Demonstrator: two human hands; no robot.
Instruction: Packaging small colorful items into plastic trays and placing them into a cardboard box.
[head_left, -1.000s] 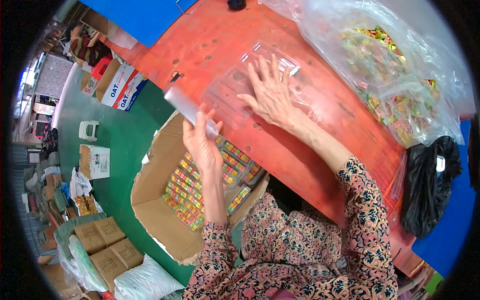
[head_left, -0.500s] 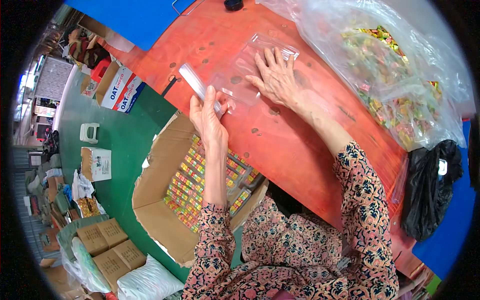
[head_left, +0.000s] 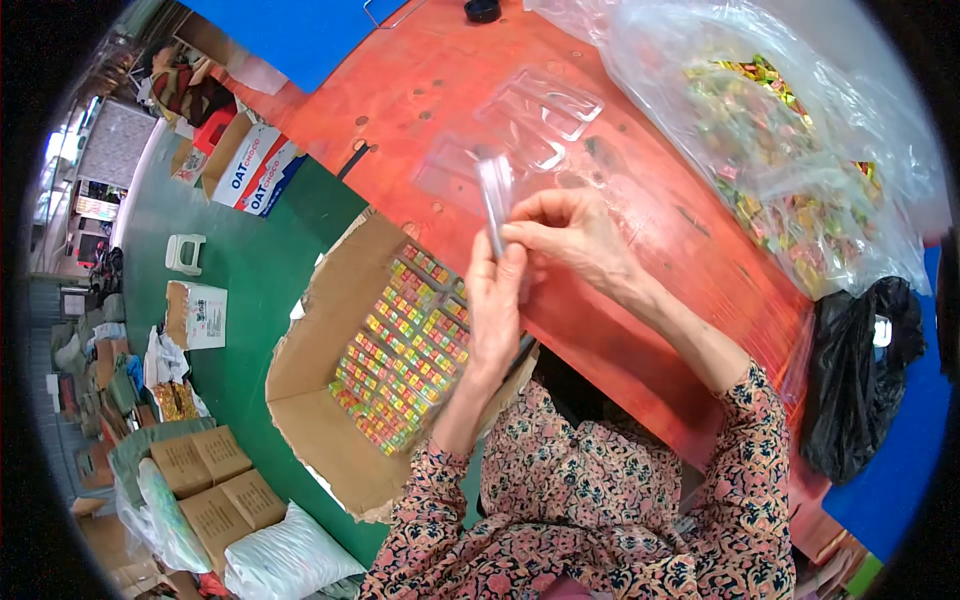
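Observation:
Upright in my left hand (head_left: 494, 310) is a thin stack of clear plastic trays (head_left: 494, 190), its fingers closed round the lower end. The fingertips of my right hand (head_left: 580, 240) pinch the near edge of that same stack. Beyond both hands, a clear plastic tray (head_left: 545, 150) with raised rounded edges lies flat on the red table (head_left: 440, 60). A further see-through sheet (head_left: 445, 168) rests left of it. How many trays the stack holds cannot be made out.
Below the table's left edge stands an open cardboard box (head_left: 310, 390) with rows of small colourful packs (head_left: 400, 350). A big clear bag of wrapped pieces (head_left: 770, 130) lies at the right, with a black plastic bag (head_left: 860, 390) nearer. A white stool (head_left: 185, 254) stands on the green floor.
My right hand has lifted off the flat tray and come back to the stack, pinching it. My left hand has moved right with the stack, now held more upright.

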